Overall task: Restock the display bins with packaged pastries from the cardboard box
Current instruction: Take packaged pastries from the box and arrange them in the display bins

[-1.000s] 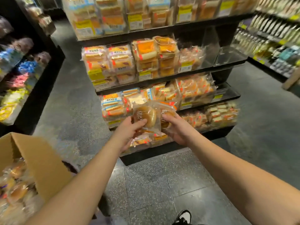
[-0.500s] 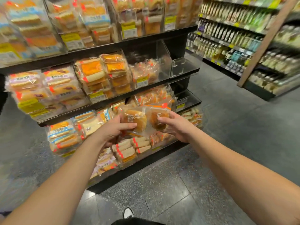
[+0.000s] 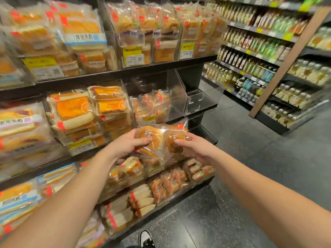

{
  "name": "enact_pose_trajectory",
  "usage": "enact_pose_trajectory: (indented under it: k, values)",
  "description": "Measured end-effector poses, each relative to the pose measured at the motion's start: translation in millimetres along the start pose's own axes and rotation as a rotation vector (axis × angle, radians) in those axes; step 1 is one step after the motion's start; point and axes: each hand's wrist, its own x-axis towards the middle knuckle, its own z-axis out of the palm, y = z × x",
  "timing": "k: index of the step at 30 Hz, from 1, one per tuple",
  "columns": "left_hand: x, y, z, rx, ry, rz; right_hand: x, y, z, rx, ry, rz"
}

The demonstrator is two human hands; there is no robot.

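Observation:
My left hand (image 3: 128, 145) grips a clear-wrapped round bun (image 3: 151, 136), thumb on its top. Beside it my right hand (image 3: 194, 149) holds a second wrapped bun (image 3: 172, 142); the two packs touch. Both are held in front of the black shelving, just below a clear bin (image 3: 172, 97) that is partly filled with similar orange-wrapped buns (image 3: 152, 104). To that bin's right stands a clear bin (image 3: 198, 100) with nothing in it. The cardboard box is out of view.
Bins of packaged cakes and sandwiches (image 3: 77, 111) fill the shelves to the left, above and below. A rack of bottles (image 3: 254, 56) lines the aisle at right behind a slanted wooden post (image 3: 286, 63). My shoe (image 3: 146, 238) is on the grey floor.
The view has swung right and closer to the shelves, and the cardboard box has left the frame. Both hands have risen with the two buns, from the lower shelf level up under the middle shelf's bins.

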Motion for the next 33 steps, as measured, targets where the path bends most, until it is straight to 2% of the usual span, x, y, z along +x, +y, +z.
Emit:
enact_pose_trajectory:
  k: [8, 11, 14, 18, 21, 25, 30, 33]
  values:
    - [105, 65, -47, 0.017, 0.032, -0.051, 97, -64, -40, -0.085, 0.041, 0.020]
    - [129, 82, -54, 0.213, 0.097, -0.010, 127, -83, -66, -0.202, 0.081, 0.091]
    - [150, 103, -58, 0.408, 0.165, 0.047, 159, -117, -94, -0.429, 0.176, 0.158]
    - [179, 126, -62, 0.624, 0.315, 0.025, 200, -169, -115, -0.946, 0.272, 0.256]
    - [193, 137, -57, 0.874, 0.426, 0.028, 238, -199, -117, -1.214, 0.217, 0.276]
    - [214, 140, -45, 1.087, 0.524, -0.001, 282, -216, -111, -1.408, 0.039, 0.295]
    - [245, 129, -33, 1.160, 0.508, -0.081, 323, -209, -104, -1.668, -0.138, 0.267]
    - [259, 120, -30, 1.166, 0.491, -0.128, 343, -204, -107, -1.723, -0.201, 0.219]
